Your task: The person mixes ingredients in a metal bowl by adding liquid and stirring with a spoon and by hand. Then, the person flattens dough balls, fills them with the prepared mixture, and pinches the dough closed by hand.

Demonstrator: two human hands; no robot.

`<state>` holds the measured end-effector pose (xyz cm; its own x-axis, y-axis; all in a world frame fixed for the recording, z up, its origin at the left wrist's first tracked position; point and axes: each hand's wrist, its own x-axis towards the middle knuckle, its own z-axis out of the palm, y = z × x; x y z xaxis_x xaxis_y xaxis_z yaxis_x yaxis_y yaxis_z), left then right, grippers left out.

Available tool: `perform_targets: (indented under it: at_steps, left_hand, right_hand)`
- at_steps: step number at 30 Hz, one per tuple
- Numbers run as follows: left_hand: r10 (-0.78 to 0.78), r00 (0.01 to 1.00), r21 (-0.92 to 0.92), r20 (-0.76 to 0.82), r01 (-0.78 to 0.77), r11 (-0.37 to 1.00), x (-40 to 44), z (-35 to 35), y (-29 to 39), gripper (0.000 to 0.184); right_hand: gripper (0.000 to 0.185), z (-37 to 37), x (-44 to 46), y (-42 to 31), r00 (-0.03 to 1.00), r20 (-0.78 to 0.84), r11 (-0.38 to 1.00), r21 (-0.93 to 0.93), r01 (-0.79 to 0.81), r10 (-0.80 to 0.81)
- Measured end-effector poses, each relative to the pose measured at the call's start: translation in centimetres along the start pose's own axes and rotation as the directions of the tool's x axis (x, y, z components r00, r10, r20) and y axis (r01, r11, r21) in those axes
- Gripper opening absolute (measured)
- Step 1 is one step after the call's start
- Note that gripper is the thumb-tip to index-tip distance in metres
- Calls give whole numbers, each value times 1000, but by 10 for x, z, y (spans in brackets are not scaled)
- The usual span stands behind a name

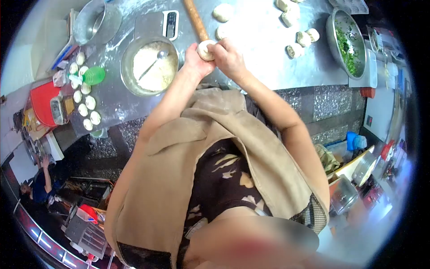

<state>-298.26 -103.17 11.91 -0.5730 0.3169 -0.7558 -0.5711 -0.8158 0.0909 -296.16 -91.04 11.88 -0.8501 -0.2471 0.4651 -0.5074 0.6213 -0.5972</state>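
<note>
Floured metal counter [268, 69] before me; buns [90, 102] at left look shaped, dough lumps [303, 39] at right seem left to do; between, the left hand [199, 65] cups a dough round [206, 50], the right hand [229, 59] pinching its rim, apparently unfinished.

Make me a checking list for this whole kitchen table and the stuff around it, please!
Surface: metal table, dusted with white powder.
Job's things: dough piece; rolling pin just beyond it.
Clutter: powder bowl, green bottle and small dough rounds, left; greens bowl, right.
Hands: left hand cups the dough piece; right hand grips its edge.
Cables: nothing seen.
Surroundings: another person, lower left.
</note>
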Motion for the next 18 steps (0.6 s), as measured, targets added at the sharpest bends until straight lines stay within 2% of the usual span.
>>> perform_targets:
  at_steps: [1, 2, 3, 4, 5, 6, 7, 8, 9, 10, 12, 13, 15, 16, 17, 18]
  left_hand:
    - [0, 1000, 7, 10, 0, 1000, 8, 7, 4, 57]
    - [-17, 1000, -83, 14, 18, 996, 17, 13, 11, 61]
    - [-33, 999, -172, 16, 35, 984, 18, 23, 17, 65]
    - [-31, 999, -164, 20, 34, 986, 21, 32, 21, 65]
    - [2, 999, -88, 43, 2, 996, 25, 41, 26, 67]
    - [33, 997, -13, 71, -32, 999, 26, 53, 31, 69]
    - [73, 987, 70, 146, -84, 994, 29, 65, 30, 70]
    - [69, 986, 77, 150, -81, 994, 35, 72, 29, 70]
    - [51, 988, 207, 144, -80, 975, 41, 78, 27, 71]
    - [35, 990, 331, 134, -78, 940, 44, 87, 26, 72]
    - [36, 997, 332, 64, -55, 942, 57, 95, 28, 69]
    - [118, 990, 352, 73, -136, 926, 69, 88, 30, 67]
    - [342, 937, 413, 77, -342, 844, 94, 79, 38, 60]
    - [345, 936, 413, 64, -339, 845, 106, 77, 45, 60]
    - [484, 873, 533, 50, -434, 727, 114, 73, 50, 56]
    - [608, 791, 646, 64, -498, 579, 123, 73, 57, 52]
  right_hand:
    - [15, 6, 4, 6, 992, -51, 990, 84, -113, 118]
    - [15, 10, 9, 14, 992, -59, 991, 80, -107, 112]
    - [18, 12, 17, 17, 980, -65, 971, 164, -175, 187]
    - [21, 14, 23, 23, 962, -65, 938, 248, -241, 264]
    - [26, 13, 28, 29, 937, -1, 878, 350, -328, 351]
    - [26, 19, 36, 39, 936, -10, 878, 350, -326, 352]
    - [30, 28, 45, 51, 895, -49, 831, 396, -390, 443]
    - [35, 34, 52, 65, 843, -82, 777, 445, -446, 531]
    - [49, 12, 79, 66, 736, 146, 619, 447, -645, 661]
    - [48, 13, 95, 92, 695, 136, 592, 426, -684, 706]
    - [40, 31, 125, 149, 654, 142, 467, 590, -659, 743]
    - [40, 37, 138, 169, 651, 148, 464, 587, -664, 745]
    - [29, 53, 160, 202, 612, 289, 346, 617, -707, 736]
    - [29, 61, 164, 213, 607, 301, 337, 615, -713, 735]
    - [26, 72, 167, 222, 742, 154, 687, 293, -665, 653]
    - [23, 79, 171, 228, 868, 72, 869, -109, -482, 491]
